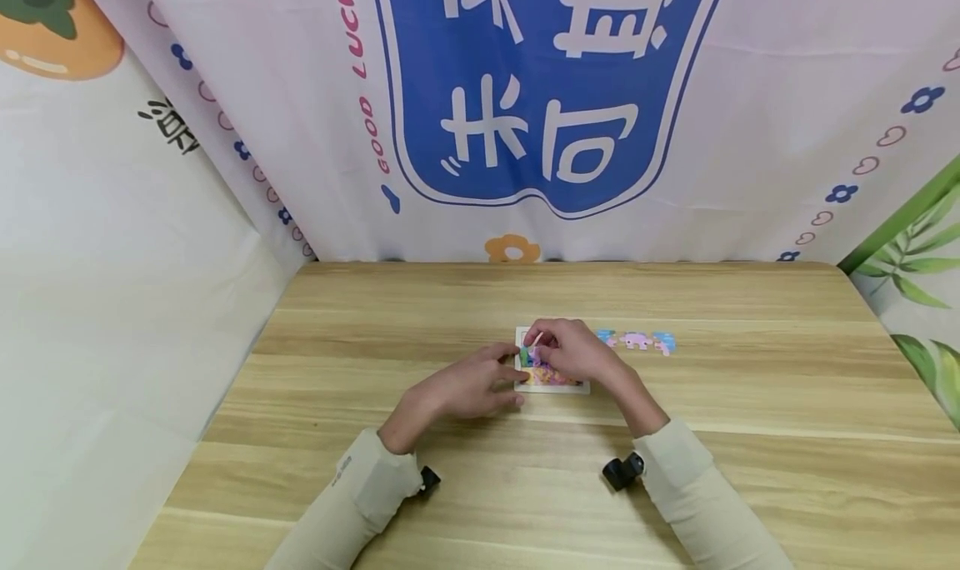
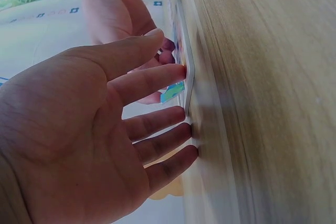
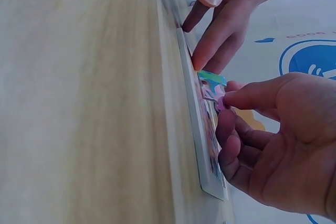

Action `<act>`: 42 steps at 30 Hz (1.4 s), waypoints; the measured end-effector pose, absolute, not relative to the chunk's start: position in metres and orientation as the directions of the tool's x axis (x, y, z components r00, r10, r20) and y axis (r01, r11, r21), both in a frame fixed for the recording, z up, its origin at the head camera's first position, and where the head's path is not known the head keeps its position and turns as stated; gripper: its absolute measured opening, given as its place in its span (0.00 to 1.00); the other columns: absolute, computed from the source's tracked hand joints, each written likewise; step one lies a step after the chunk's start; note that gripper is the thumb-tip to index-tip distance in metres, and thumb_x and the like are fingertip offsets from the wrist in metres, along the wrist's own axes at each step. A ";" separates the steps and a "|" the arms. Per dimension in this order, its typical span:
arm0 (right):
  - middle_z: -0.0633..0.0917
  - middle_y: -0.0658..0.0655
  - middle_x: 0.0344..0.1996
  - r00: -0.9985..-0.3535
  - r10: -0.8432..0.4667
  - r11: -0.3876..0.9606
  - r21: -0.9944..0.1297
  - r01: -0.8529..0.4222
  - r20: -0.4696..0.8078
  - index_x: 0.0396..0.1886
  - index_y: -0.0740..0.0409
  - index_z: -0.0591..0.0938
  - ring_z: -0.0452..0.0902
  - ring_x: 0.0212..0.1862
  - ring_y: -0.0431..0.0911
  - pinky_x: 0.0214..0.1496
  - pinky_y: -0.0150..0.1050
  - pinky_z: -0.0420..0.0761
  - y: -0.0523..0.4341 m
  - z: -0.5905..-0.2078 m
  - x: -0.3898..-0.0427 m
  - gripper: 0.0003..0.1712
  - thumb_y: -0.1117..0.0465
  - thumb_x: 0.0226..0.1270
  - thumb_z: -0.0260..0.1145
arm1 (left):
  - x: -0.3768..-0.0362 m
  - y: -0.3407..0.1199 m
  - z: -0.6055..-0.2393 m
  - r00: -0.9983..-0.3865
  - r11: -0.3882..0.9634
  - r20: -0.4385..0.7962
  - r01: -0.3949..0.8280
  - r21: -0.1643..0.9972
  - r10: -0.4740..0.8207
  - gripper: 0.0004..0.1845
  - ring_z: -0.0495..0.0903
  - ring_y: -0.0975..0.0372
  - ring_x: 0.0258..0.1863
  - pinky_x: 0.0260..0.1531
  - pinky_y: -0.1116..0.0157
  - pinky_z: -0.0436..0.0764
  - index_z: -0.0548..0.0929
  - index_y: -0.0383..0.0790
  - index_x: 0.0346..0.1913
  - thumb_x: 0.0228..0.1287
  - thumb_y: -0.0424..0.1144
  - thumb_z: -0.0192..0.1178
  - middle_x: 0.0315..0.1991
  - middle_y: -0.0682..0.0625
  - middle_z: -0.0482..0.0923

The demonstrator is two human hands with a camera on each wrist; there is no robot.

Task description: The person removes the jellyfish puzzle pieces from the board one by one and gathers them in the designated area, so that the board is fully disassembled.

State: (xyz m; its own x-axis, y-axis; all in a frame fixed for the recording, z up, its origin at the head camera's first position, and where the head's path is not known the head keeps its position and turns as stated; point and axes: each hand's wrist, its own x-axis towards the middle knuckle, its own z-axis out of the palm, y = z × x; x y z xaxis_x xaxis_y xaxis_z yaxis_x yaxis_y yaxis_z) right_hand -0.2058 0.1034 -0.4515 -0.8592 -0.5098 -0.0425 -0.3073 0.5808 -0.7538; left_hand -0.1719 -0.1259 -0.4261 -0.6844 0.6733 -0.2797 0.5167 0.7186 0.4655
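Note:
A small white-framed puzzle tray [image 1: 553, 387] lies in the middle of the wooden table, partly filled with colourful pieces. My left hand [image 1: 480, 382] lies flat beside it, its straight fingers [image 2: 157, 80] touching the tray's left edge [image 2: 189, 80]. My right hand [image 1: 568, 349] hovers over the tray and pinches a small pink and green puzzle piece [image 1: 532, 354] between thumb and fingertips. In the right wrist view that piece [image 3: 212, 85] sits right at the tray's surface [image 3: 203, 156], close to the left hand's fingers [image 3: 218, 30].
Several loose pastel puzzle pieces [image 1: 639, 341] lie in a row on the table [image 1: 750, 387] just right of the tray. Printed cloth walls [image 1: 540, 95] close off the back and both sides. Both forearms wear beige sleeves with small black wrist cameras.

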 end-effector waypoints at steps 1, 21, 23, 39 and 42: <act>0.89 0.57 0.38 -0.859 -0.509 0.580 -0.756 -0.303 -0.046 0.50 0.57 0.87 0.77 0.32 0.42 0.37 0.36 0.78 0.103 -0.451 -0.206 0.10 0.69 0.79 0.61 | -0.172 -0.126 -0.426 -0.686 0.720 -0.281 0.514 0.466 0.671 0.24 0.58 0.47 0.85 0.80 0.48 0.68 0.82 0.42 0.72 0.81 0.48 0.62 0.85 0.39 0.60; 0.88 0.54 0.38 -0.887 -0.455 0.606 -0.757 -0.244 -0.078 0.50 0.55 0.89 0.80 0.39 0.45 0.45 0.40 0.80 0.120 -0.446 -0.204 0.10 0.65 0.79 0.62 | -0.170 -0.128 -0.425 -0.703 0.729 -0.268 0.507 0.460 0.659 0.24 0.59 0.47 0.85 0.81 0.48 0.66 0.82 0.42 0.72 0.81 0.49 0.62 0.85 0.40 0.60; 0.87 0.54 0.37 -0.891 -0.446 0.610 -0.757 -0.234 -0.084 0.49 0.55 0.89 0.79 0.39 0.45 0.45 0.40 0.79 0.124 -0.445 -0.204 0.10 0.65 0.79 0.62 | -0.170 -0.128 -0.425 -0.702 0.725 -0.264 0.508 0.465 0.661 0.24 0.59 0.47 0.85 0.81 0.47 0.66 0.82 0.41 0.72 0.81 0.48 0.62 0.84 0.39 0.60; 0.87 0.55 0.39 -0.916 -0.394 0.641 -0.736 -0.218 -0.073 0.50 0.55 0.89 0.77 0.41 0.47 0.48 0.41 0.76 0.160 -0.448 -0.200 0.10 0.65 0.78 0.63 | -0.169 -0.127 -0.425 -0.705 0.735 -0.278 0.499 0.458 0.652 0.24 0.57 0.48 0.86 0.82 0.48 0.65 0.82 0.44 0.72 0.81 0.50 0.62 0.85 0.41 0.60; 0.87 0.55 0.40 -0.921 -0.383 0.649 -0.731 -0.211 -0.074 0.49 0.56 0.89 0.77 0.42 0.48 0.48 0.42 0.76 0.166 -0.447 -0.199 0.10 0.65 0.78 0.63 | -0.169 -0.126 -0.426 -0.704 0.734 -0.280 0.498 0.461 0.653 0.24 0.57 0.49 0.86 0.82 0.49 0.65 0.82 0.44 0.72 0.81 0.49 0.62 0.85 0.41 0.59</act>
State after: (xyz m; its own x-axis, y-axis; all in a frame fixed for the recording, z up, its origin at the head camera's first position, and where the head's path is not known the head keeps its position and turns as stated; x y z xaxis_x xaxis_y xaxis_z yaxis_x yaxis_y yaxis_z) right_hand -0.1995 0.1658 -0.4469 -0.9208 -0.3830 -0.0740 -0.2111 0.6488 -0.7311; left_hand -0.1688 -0.1261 -0.4260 -0.7037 0.6530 -0.2801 0.4978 0.7344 0.4614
